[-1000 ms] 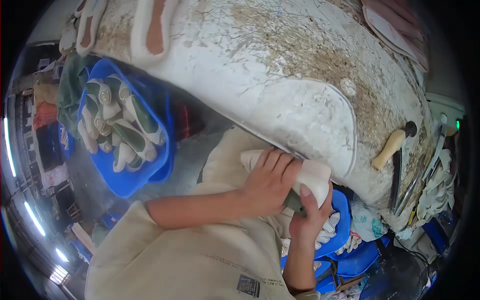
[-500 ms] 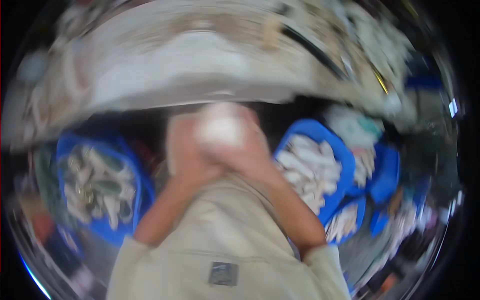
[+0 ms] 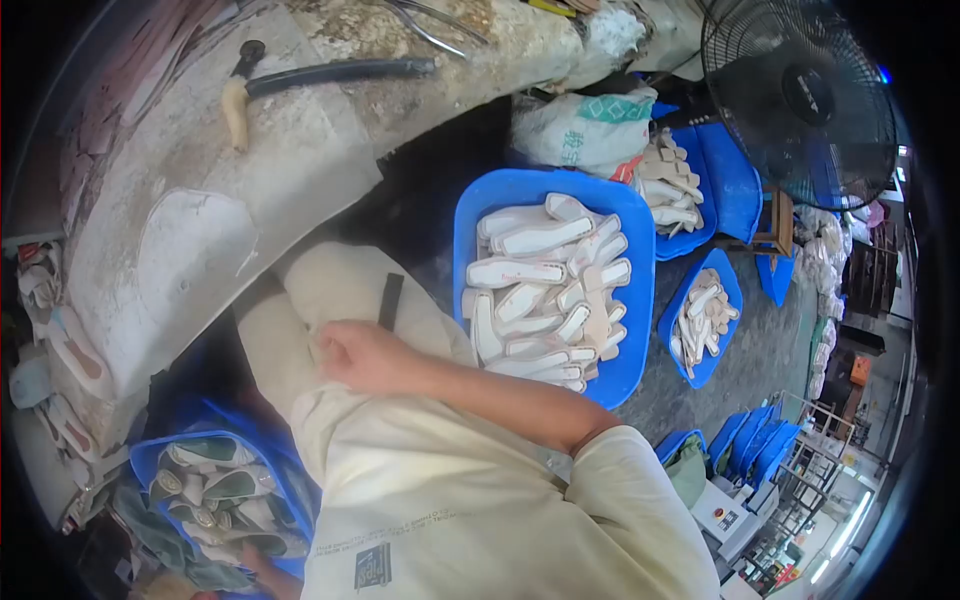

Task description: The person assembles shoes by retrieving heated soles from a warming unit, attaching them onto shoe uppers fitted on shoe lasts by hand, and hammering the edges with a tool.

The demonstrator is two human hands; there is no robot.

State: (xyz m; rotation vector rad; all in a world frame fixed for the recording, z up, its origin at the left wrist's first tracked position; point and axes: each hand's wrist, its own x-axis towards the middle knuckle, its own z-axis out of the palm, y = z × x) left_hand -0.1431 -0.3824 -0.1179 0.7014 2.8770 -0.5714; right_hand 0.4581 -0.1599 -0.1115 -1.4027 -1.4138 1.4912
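My right hand (image 3: 362, 356) rests on my lap with its fingers curled into a fist; nothing shows in it. A black strip (image 3: 391, 302) lies on my trousers just beyond that hand. My left hand (image 3: 262, 568) is low at the left, against the near edge of a blue basket (image 3: 148, 462). Its fingers are mostly hidden, so I cannot make out a grip. White shoe pieces (image 3: 205, 487), some with green parts, fill this basket. On the workbench (image 3: 330, 125) is a flat white rounded pad (image 3: 190, 250).
A hammer (image 3: 340, 73) and pliers (image 3: 430, 30) lie on the bench. To my right a large blue basket (image 3: 640, 300) holds white shoe soles (image 3: 530, 270). Smaller blue baskets (image 3: 738, 275), a plastic bag (image 3: 575, 130) and a fan (image 3: 800, 100) stand beyond.
My view has swung to the right. Both hands were together around a blurred white object; now they are apart, the left down at the left basket, the right on my lap.
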